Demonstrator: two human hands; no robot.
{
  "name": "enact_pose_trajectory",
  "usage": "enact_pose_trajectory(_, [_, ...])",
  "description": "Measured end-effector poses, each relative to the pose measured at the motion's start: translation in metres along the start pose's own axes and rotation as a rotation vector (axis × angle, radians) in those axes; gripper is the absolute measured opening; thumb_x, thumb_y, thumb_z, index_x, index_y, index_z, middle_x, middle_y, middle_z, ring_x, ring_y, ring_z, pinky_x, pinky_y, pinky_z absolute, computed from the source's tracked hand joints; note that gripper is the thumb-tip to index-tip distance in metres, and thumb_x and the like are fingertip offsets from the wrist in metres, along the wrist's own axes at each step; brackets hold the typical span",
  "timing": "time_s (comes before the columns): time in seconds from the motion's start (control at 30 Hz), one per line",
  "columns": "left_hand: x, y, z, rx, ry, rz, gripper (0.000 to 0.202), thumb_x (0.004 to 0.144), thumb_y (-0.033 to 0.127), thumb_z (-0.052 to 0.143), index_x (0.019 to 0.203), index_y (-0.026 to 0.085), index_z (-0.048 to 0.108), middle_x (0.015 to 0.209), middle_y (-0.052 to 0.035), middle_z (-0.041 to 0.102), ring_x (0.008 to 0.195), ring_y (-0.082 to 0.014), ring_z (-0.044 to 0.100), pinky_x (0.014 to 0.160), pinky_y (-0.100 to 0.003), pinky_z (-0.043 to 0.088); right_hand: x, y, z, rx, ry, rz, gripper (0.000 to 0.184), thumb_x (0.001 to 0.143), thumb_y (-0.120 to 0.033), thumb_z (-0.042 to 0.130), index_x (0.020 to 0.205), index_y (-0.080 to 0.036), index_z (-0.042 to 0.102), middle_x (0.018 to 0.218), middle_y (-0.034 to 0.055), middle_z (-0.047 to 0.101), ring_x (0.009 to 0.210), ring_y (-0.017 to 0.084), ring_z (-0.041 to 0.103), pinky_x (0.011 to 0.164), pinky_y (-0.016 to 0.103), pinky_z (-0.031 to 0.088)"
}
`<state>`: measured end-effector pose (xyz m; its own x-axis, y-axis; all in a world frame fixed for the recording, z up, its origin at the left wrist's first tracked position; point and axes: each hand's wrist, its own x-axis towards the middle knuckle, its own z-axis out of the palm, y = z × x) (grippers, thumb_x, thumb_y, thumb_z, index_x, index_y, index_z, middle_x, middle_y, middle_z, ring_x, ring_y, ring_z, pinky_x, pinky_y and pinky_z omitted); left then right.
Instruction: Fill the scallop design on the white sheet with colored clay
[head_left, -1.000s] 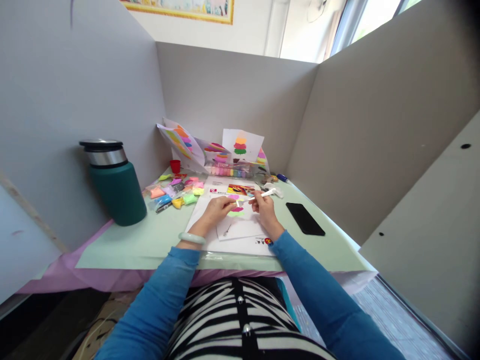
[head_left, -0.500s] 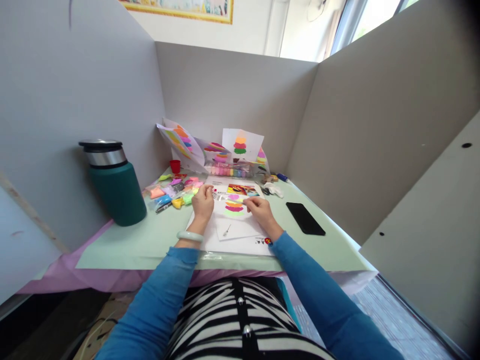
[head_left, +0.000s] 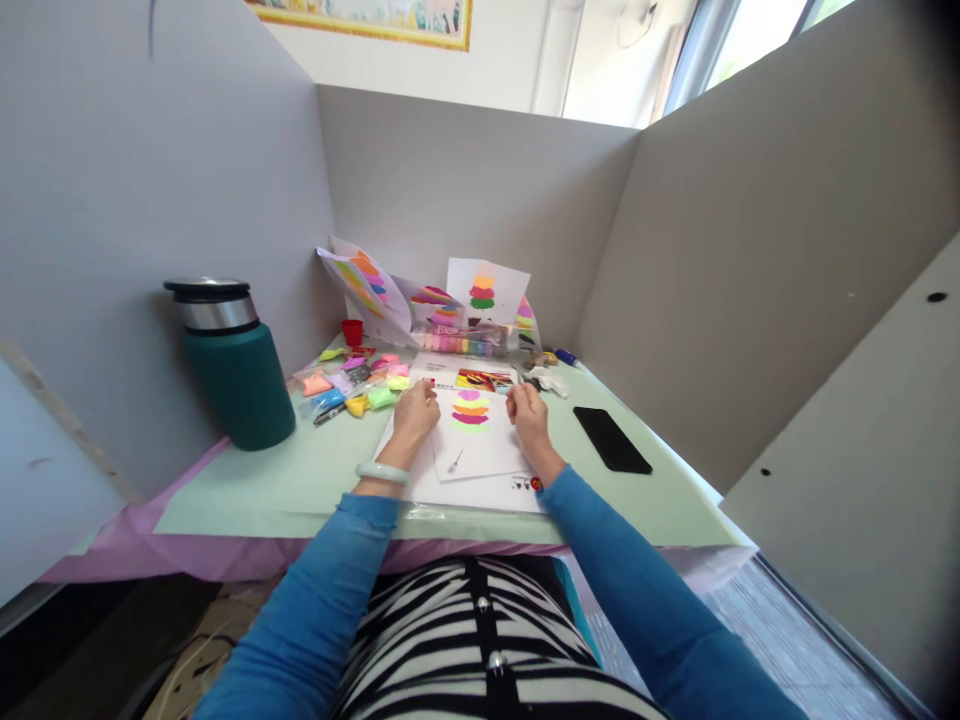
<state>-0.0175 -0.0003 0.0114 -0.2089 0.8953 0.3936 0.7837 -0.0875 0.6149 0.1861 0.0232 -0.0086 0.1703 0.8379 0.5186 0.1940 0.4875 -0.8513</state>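
The table wears a pale green mat over pink cloth; white sheets lie at its middle. A green flask stands left; clay packets lie beyond it; a black phone lies right.

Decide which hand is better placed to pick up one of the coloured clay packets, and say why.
Left, probably. The left hand rests at the left edge of the paper sheet, close beside the clay packets; the right hand sits at its right edge, farther away.
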Motion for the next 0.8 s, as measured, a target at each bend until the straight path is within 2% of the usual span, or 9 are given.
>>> enact_pose_trajectory(0.1, [-0.003,-0.003,0.004,0.240,-0.161,0.046,0.040,0.079,0.020,0.049,0.117,0.019,0.062,0.128,-0.0117,0.061,0.125,-0.0282,0.048,0.104,-0.043,0.035,0.004,-0.003,-0.005,0.157,0.041,0.077,0.034,0.083,-0.052,0.047,0.068,-0.022,0.049,0.057,-0.0035,0.051,0.048,0.010,0.043,0.049,0.024,0.036])
enact_pose_trajectory(0.2, [-0.006,-0.003,0.006,0.395,-0.344,0.067,0.034,0.084,0.026,0.045,0.113,0.020,0.063,0.133,-0.0134,0.056,0.128,-0.0297,0.044,0.107,-0.054,0.028,0.005,-0.003,-0.006,0.144,0.039,0.098,0.035,0.081,-0.054,0.050,0.071,-0.021,0.053,0.053,-0.0048,0.047,0.048,0.010,0.042,0.048,0.023,0.034])
enact_pose_trajectory(0.27, [-0.007,-0.003,0.007,0.442,-0.408,0.095,0.033,0.088,0.029,0.041,0.111,0.020,0.062,0.134,-0.0142,0.054,0.129,-0.0292,0.042,0.107,-0.059,0.023,0.006,-0.003,-0.004,0.127,0.029,0.095,0.036,0.081,-0.056,0.050,0.075,-0.021,0.054,0.051,-0.0058,0.045,0.049,0.011,0.042,0.048,0.022,0.033])
enact_pose_trajectory(0.37, [-0.009,-0.001,0.007,0.459,-0.432,0.117,0.034,0.092,0.031,0.036,0.113,0.019,0.060,0.138,-0.0145,0.050,0.134,-0.0286,0.036,0.108,-0.063,0.017,0.015,-0.010,-0.003,0.113,0.047,0.067,0.036,0.081,-0.057,0.051,0.078,-0.021,0.053,0.050,-0.0062,0.045,0.049,0.012,0.044,0.049,0.023,0.034])
enact_pose_trajectory(0.5, [-0.011,0.001,0.009,0.472,-0.447,0.128,0.036,0.095,0.032,0.030,0.118,0.021,0.056,0.144,-0.0134,0.044,0.139,-0.0275,0.029,0.109,-0.065,0.013,0.031,-0.028,0.001,0.112,0.079,-0.046,0.031,0.081,-0.052,0.055,0.087,-0.022,0.054,0.056,-0.0052,0.049,0.053,0.013,0.047,0.052,0.024,0.036])
enact_pose_trajectory(0.57, [-0.012,0.001,0.011,0.481,-0.452,0.129,0.037,0.095,0.031,0.028,0.121,0.021,0.054,0.146,-0.0131,0.042,0.140,-0.0275,0.028,0.108,-0.066,0.013,0.032,-0.032,0.005,0.076,0.074,-0.090,0.028,0.084,-0.050,0.052,0.089,-0.022,0.054,0.059,-0.0037,0.052,0.056,0.014,0.050,0.054,0.024,0.038])
enact_pose_trajectory(0.7, [-0.013,0.000,0.013,0.500,-0.456,0.143,0.038,0.095,0.029,0.028,0.123,0.022,0.052,0.146,-0.0140,0.040,0.140,-0.0287,0.028,0.107,-0.068,0.014,0.019,-0.017,0.016,-0.131,0.038,-0.111,0.034,0.090,-0.049,0.040,0.075,-0.022,0.055,0.060,0.0006,0.057,0.061,0.017,0.056,0.060,0.026,0.041])
enact_pose_trajectory(0.8, [-0.013,-0.001,0.014,0.504,-0.450,0.150,0.039,0.095,0.029,0.028,0.125,0.022,0.052,0.147,-0.0146,0.040,0.139,-0.0292,0.028,0.107,-0.068,0.014,0.007,0.000,0.022,-0.272,0.020,-0.068,0.036,0.091,-0.048,0.039,0.075,-0.021,0.058,0.062,0.0034,0.062,0.064,0.019,0.060,0.063,0.028,0.042])
